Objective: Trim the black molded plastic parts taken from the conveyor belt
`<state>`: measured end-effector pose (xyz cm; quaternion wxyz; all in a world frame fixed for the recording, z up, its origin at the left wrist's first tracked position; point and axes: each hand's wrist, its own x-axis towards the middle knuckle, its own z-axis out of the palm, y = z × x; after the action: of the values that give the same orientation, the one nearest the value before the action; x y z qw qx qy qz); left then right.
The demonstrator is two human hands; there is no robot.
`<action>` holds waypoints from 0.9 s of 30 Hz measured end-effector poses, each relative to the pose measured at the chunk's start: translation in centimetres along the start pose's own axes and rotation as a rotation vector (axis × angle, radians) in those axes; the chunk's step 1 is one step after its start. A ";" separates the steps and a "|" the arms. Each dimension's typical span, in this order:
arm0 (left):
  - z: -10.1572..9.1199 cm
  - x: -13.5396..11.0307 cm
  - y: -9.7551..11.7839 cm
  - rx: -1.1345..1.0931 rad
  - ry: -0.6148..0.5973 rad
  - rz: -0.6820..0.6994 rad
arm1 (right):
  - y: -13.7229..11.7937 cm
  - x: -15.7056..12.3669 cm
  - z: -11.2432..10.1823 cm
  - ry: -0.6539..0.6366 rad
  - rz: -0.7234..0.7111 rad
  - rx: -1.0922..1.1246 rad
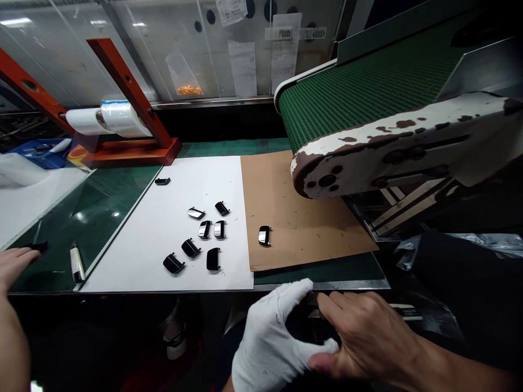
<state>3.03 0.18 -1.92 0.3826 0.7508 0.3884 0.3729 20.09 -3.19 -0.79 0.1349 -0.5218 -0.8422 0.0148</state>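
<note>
My left hand (272, 332), in a white glove, is curled in a C shape below the table's front edge. Facing it, my bare right hand (363, 329) has bent fingers, its thumb by the gloved thumb tip. Both hands close around a dark thing between them; it blends into the dark background and I cannot make it out. Nearest on the table lies a glossy black plastic piece (264, 236) with small pegs, on brown cardboard (294, 218). Several similar pieces (213, 259) are spread over the white sheet (134, 250).
Another person's hand (14, 267) holds a small black piece at far left, near a utility knife (76, 264). A green conveyor belt (368, 76) overhangs the cardboard on the right. An orange stand (134, 152) with film rolls (122, 118) stands at back left.
</note>
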 end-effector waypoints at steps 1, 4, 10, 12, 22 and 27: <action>0.0 0.0 0.0 -0.006 0.000 -0.001 | 0.0 0.0 -0.1 0.006 -0.005 0.000; 0.1 0.0 0.1 -0.036 0.005 -0.001 | 0.0 0.0 -0.2 0.039 -0.021 -0.007; 0.4 0.0 -0.2 -0.126 -0.018 -0.112 | 0.1 0.0 -0.2 0.045 -0.066 0.020; 0.6 -0.1 -0.2 -0.214 -0.026 -0.162 | 0.0 0.1 -0.2 0.074 -0.058 0.103; 0.5 0.0 0.1 -0.453 0.022 -0.078 | -2.0 -1.2 0.4 0.268 0.420 0.750; 0.2 0.0 -0.1 -0.254 0.077 0.060 | -2.7 -1.5 0.5 0.078 0.723 1.186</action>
<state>3.22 0.14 -2.07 0.4480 0.6928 0.3299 0.4588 18.30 -5.70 -1.12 0.4139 -0.6079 -0.4598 0.4977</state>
